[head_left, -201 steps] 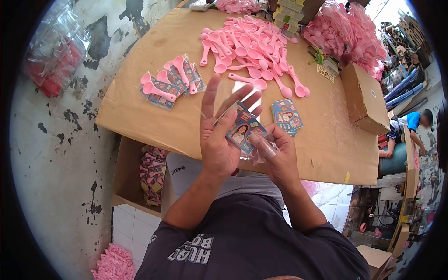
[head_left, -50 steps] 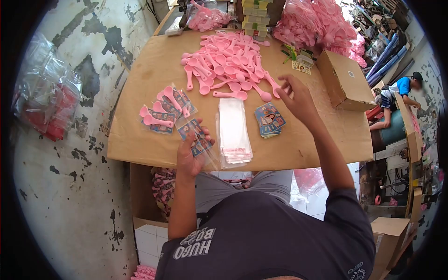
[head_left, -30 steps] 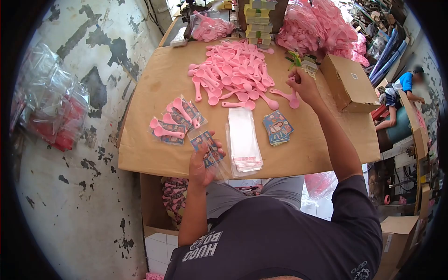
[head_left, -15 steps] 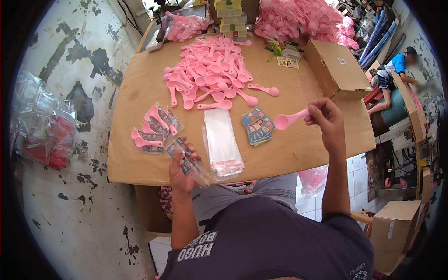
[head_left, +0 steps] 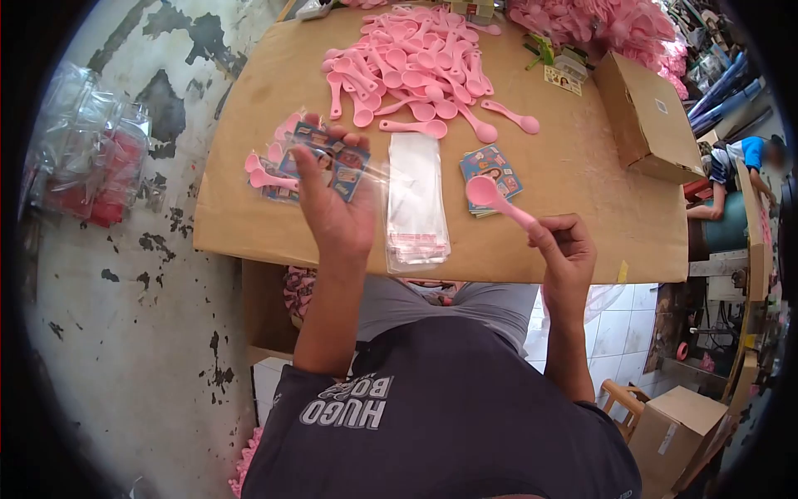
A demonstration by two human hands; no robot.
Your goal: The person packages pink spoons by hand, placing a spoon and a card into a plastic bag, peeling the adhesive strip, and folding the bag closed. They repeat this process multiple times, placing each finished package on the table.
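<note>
My left hand point(head_left: 339, 204) is closed on a clear plastic bag with a blue printed card point(head_left: 337, 158) inside it, held over the left of the table. Between finger and thumb, my right hand point(head_left: 567, 254) pinches a pink spoon point(head_left: 501, 200) by its handle, bowl pointing away to the left. Below that bowl lies a stack of blue printed cards point(head_left: 496, 165). A pile of clear plastic bags point(head_left: 416, 195) rests between my hands. Partly hidden behind my left hand are bagged pink spoons with cards point(head_left: 270, 176).
A big heap of pink spoons point(head_left: 407, 66) covers the table's point(head_left: 573, 175) far middle. At the right stands a cardboard box point(head_left: 644, 116). Bags of pink spoons point(head_left: 594, 29) are piled beyond. Clear bags point(head_left: 91, 150) hang on the left wall. Another person point(head_left: 731, 170) sits at far right.
My left hand has risen with the bagged card, now in front of the bagged spoons. My right hand has come down and inward, bringing the spoon over the card stack. The view has tilted down.
</note>
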